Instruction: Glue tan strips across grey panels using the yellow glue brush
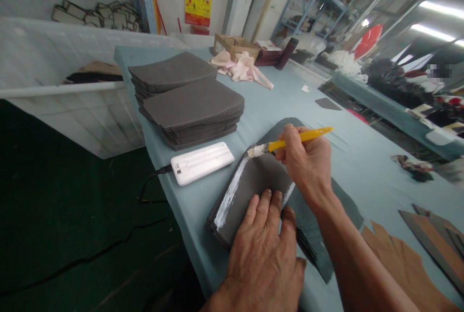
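My left hand (266, 249) lies flat with fingers together on a small stack of grey foam pieces (250, 184) at the table's near edge. A white streak of glue (230, 195) runs along the top piece's left edge. My right hand (306, 159) grips a yellow-handled brush (286, 142), whose white bristles touch the far corner of the top piece. More grey pieces (322, 234) lie fanned out under my right forearm.
Two tall stacks of grey foam pieces (192, 106) stand farther back on the blue-grey table (355, 152). A white power bank (202, 162) with a black cable lies beside my stack. Brown cut pieces (402, 259) sit at right. Pink cloth (242, 67) and a cardboard box (235, 46) are at the far end.
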`<state>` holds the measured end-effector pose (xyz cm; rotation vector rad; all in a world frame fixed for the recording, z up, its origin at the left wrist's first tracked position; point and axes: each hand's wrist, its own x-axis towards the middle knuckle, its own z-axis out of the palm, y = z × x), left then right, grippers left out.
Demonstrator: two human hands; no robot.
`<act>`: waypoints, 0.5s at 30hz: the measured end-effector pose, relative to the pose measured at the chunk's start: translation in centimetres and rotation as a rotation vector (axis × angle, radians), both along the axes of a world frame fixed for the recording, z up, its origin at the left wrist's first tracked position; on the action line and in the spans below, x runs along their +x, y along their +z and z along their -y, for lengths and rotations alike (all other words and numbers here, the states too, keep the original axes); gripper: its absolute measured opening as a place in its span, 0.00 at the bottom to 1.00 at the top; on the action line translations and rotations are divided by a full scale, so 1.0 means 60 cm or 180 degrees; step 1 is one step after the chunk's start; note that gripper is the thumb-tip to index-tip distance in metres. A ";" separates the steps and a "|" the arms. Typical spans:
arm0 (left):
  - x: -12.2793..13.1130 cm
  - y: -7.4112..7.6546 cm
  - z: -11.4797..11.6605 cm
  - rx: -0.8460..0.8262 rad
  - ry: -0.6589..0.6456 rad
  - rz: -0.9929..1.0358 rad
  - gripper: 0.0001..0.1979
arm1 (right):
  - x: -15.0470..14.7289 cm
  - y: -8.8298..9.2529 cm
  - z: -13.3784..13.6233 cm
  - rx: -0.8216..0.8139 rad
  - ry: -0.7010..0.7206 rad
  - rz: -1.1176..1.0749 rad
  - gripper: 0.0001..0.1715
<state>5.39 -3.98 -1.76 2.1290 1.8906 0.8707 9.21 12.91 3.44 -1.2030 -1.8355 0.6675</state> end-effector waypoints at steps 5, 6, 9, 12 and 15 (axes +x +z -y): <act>0.003 -0.004 0.001 0.0106 0.0046 0.0022 0.30 | -0.009 -0.001 -0.023 0.0042 -0.0043 0.0019 0.20; 0.003 -0.005 0.001 0.0113 0.0062 0.0033 0.30 | -0.011 0.000 -0.028 0.0054 -0.0072 0.0023 0.20; 0.005 -0.008 0.000 0.0104 0.0091 0.0068 0.31 | -0.011 0.004 -0.038 0.0121 -0.0159 0.0023 0.20; 0.003 -0.008 0.000 0.0075 0.0074 0.0092 0.31 | -0.007 0.016 -0.033 0.0185 -0.0162 -0.0062 0.20; 0.001 -0.008 -0.002 0.0034 0.0042 0.0087 0.33 | -0.002 0.028 -0.008 0.0213 -0.0004 -0.0431 0.20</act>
